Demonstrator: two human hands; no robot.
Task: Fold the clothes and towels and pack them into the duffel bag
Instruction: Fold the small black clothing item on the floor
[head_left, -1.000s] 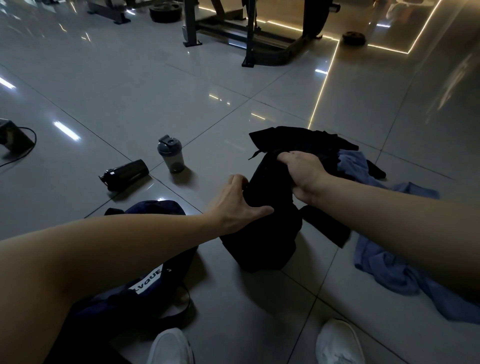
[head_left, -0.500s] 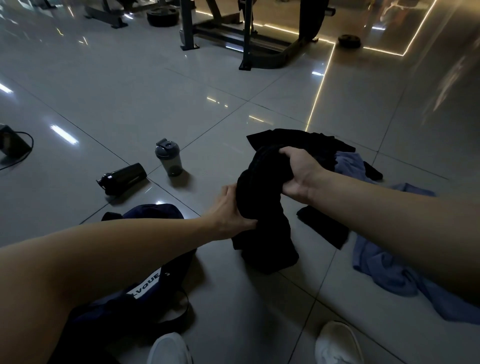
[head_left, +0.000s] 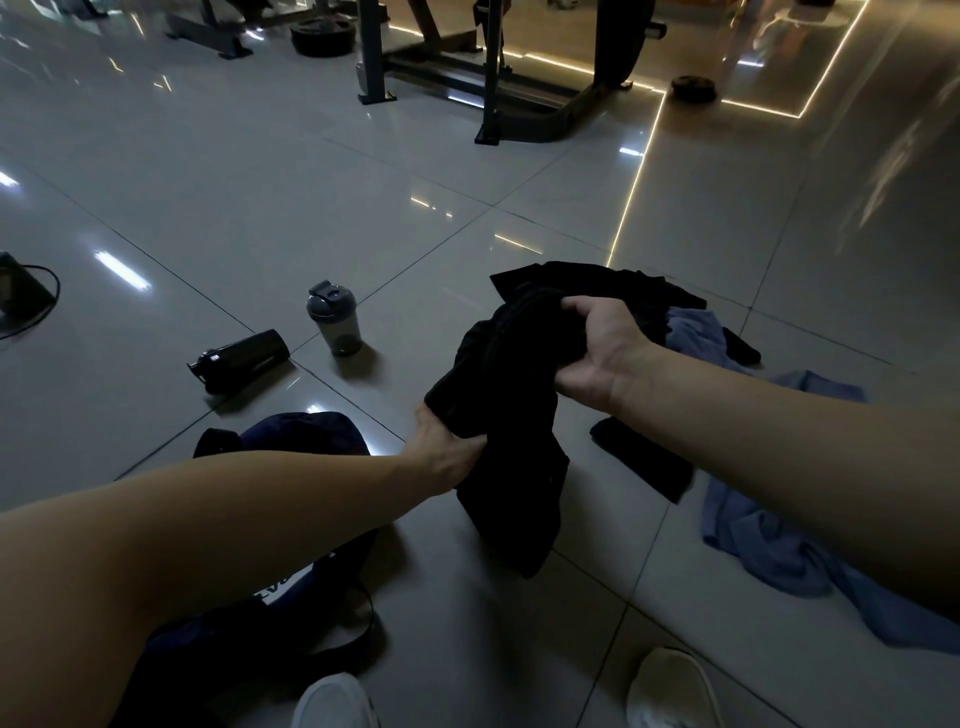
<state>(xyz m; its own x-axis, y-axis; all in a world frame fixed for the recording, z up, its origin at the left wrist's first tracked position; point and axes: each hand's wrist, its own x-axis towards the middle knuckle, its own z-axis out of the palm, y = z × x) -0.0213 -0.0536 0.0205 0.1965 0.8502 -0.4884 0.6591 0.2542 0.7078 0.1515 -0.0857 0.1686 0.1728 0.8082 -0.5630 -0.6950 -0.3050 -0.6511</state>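
Note:
A black garment (head_left: 511, 415) hangs bunched above the tiled floor, its lower end touching the tiles. My right hand (head_left: 597, 353) grips its upper end, and my left hand (head_left: 447, 447) pinches its left side lower down. Behind it lies more black clothing (head_left: 613, 283). A blue garment (head_left: 769, 535) is spread crumpled on the floor at the right, partly under my right forearm. The dark navy duffel bag (head_left: 301, 436) lies at the lower left, mostly hidden by my left forearm.
A grey shaker bottle (head_left: 335, 319) stands upright left of the clothes, and a black bottle (head_left: 241, 358) lies on its side beside it. Gym machine frames (head_left: 488, 78) and a weight plate (head_left: 322, 39) stand at the back. My white shoes (head_left: 670, 691) show at the bottom edge.
Both hands have lifted the black garment higher off the floor and gathered it. My left hand went from flat against it to a grip on its left side.

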